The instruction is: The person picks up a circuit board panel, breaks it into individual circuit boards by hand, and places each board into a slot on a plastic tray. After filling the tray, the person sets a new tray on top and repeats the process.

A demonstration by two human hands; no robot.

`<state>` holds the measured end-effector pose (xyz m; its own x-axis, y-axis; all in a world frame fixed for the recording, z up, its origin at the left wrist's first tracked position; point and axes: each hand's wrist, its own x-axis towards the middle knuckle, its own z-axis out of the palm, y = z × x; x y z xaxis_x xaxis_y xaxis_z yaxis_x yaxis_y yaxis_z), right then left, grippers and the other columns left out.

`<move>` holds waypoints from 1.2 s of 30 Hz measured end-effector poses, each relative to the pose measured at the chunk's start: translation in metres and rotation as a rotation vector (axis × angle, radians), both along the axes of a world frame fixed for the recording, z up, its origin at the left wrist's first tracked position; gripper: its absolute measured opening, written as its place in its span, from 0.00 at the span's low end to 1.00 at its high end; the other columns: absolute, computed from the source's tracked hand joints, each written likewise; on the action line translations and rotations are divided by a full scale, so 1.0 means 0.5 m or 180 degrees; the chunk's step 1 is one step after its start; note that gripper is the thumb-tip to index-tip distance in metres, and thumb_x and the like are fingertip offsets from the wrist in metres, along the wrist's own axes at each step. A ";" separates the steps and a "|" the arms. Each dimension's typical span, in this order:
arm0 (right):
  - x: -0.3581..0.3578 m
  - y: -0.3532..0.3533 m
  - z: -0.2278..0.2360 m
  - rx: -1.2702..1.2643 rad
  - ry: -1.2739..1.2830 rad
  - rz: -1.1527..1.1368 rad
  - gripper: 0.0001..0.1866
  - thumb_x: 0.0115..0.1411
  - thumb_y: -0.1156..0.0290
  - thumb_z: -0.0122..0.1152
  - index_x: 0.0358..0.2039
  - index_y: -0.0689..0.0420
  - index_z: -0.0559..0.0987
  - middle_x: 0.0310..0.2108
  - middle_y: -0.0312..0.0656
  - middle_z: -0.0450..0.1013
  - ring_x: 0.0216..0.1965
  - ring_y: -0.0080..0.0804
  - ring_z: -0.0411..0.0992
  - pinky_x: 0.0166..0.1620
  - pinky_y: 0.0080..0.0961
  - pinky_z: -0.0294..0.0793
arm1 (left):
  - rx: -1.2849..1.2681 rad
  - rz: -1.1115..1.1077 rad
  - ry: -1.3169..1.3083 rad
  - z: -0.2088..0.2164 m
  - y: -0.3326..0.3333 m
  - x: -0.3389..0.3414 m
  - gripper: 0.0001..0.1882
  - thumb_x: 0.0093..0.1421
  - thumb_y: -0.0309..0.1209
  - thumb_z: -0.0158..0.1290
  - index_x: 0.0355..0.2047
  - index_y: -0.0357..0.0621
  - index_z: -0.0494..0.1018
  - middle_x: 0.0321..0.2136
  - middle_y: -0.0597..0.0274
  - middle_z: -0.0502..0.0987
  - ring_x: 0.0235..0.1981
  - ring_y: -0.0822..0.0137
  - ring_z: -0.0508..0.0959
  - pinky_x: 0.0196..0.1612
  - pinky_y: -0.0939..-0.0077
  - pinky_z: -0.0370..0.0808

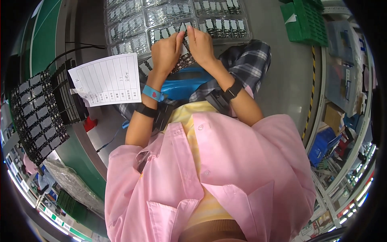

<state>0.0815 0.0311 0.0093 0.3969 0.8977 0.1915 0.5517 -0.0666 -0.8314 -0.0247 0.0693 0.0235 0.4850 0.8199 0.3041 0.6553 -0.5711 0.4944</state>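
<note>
A dark circuit board panel (185,60) with pale rectangles is gripped between my two hands, above my lap. My left hand (164,53) is closed on its left side, wearing a blue wrist band and a black strap lower on the arm. On the other side my right hand (201,46) closes around the panel, thumb near the left thumb. Both hands partly hide the panel. Just beyond them lies a clear plastic tray (225,40), its compartments holding rows of small circuit boards (225,28).
A blue object (177,85) rests across my lap. To the left, a printed paper sheet (107,78) leans by a black rack (70,97), with a larger circuit board panel (38,115) beside it. Green crates (304,24) stand at the far right, near shelves with bins.
</note>
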 end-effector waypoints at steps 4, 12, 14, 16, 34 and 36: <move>0.001 -0.005 -0.011 -0.0107 0.0547 -0.0034 0.20 0.57 0.63 0.38 0.15 0.64 0.67 0.13 0.53 0.63 0.20 0.51 0.64 0.22 0.37 0.60 | -0.0179 -0.0200 -0.0102 -0.003 0.001 -0.003 0.16 0.55 0.39 0.41 0.18 0.43 0.70 0.09 0.52 0.66 0.12 0.54 0.68 0.15 0.67 0.64; -0.009 0.010 -0.035 -0.0409 0.0801 -0.0042 0.22 0.57 0.60 0.37 0.15 0.64 0.67 0.14 0.54 0.63 0.20 0.51 0.64 0.23 0.37 0.60 | -0.0971 -0.0292 -0.0330 -0.030 0.021 -0.018 0.18 0.57 0.39 0.39 0.20 0.39 0.69 0.10 0.50 0.64 0.13 0.51 0.65 0.17 0.67 0.61; -0.010 0.018 -0.051 -0.0497 0.0881 -0.0028 0.23 0.57 0.60 0.37 0.15 0.65 0.67 0.14 0.54 0.63 0.20 0.51 0.64 0.24 0.37 0.60 | -0.1117 -0.0214 -0.0244 -0.042 0.025 -0.021 0.18 0.57 0.40 0.39 0.20 0.39 0.70 0.11 0.48 0.65 0.14 0.50 0.66 0.18 0.66 0.61; -0.012 0.024 -0.071 -0.0601 0.1017 0.0036 0.24 0.57 0.58 0.36 0.15 0.65 0.67 0.13 0.54 0.63 0.19 0.50 0.64 0.24 0.38 0.60 | -0.1193 -0.0184 -0.0205 -0.055 0.027 -0.020 0.18 0.57 0.40 0.39 0.21 0.39 0.70 0.11 0.48 0.65 0.15 0.50 0.67 0.18 0.65 0.62; 0.388 0.241 -0.245 0.0084 -0.1192 -0.0321 0.10 0.47 0.70 0.52 0.30 0.62 0.69 0.23 0.54 0.68 0.28 0.51 0.67 0.33 0.37 0.66 | -0.1207 0.0354 -0.0394 0.009 0.052 -0.033 0.23 0.57 0.43 0.37 0.17 0.37 0.67 0.13 0.46 0.66 0.18 0.46 0.66 0.21 0.62 0.61; 0.380 0.235 -0.227 -0.0244 -0.1272 -0.0169 0.11 0.46 0.69 0.54 0.30 0.60 0.70 0.25 0.51 0.68 0.30 0.48 0.67 0.34 0.37 0.65 | -0.1221 0.0361 -0.0342 0.009 0.051 -0.036 0.22 0.57 0.43 0.38 0.17 0.37 0.67 0.13 0.46 0.66 0.18 0.46 0.66 0.21 0.62 0.61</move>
<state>0.2714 0.1485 -0.1042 0.3511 0.8956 0.2732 0.8243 -0.1572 -0.5440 -0.0427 0.0949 0.0279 0.3673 0.9301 0.0099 0.6365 -0.2591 0.7264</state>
